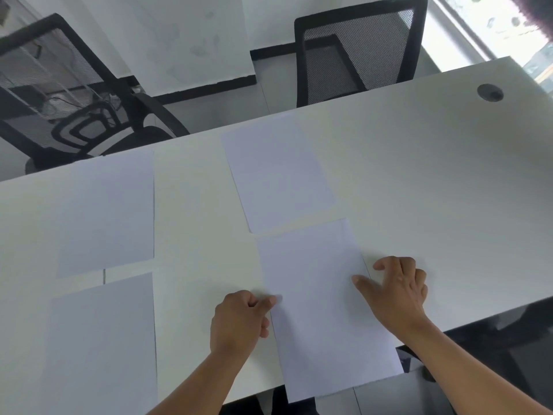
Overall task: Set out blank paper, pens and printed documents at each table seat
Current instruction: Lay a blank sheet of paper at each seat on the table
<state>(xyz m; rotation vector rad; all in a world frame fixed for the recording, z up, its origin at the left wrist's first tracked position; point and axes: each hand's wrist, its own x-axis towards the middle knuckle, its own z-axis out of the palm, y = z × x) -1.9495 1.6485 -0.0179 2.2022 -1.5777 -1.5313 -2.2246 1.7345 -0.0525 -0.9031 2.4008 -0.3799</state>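
Four blank sheets lay on the white table (419, 175) — the near-right sheet (323, 310) overhung the near edge. Left hand (239, 322), fingers curled, pinched that sheet's left edge; right hand (398, 289) pressed its thumb on the right edge, its other fingers loosely bent on the table. Two mesh chairs (359, 52) stood beyond.

4 blank paper sheets (278, 172) on 1 tabletop (434, 181), 2 mesh chairs (356, 49) behind, 1 cable hole (490, 92), 2 hands (239, 319).
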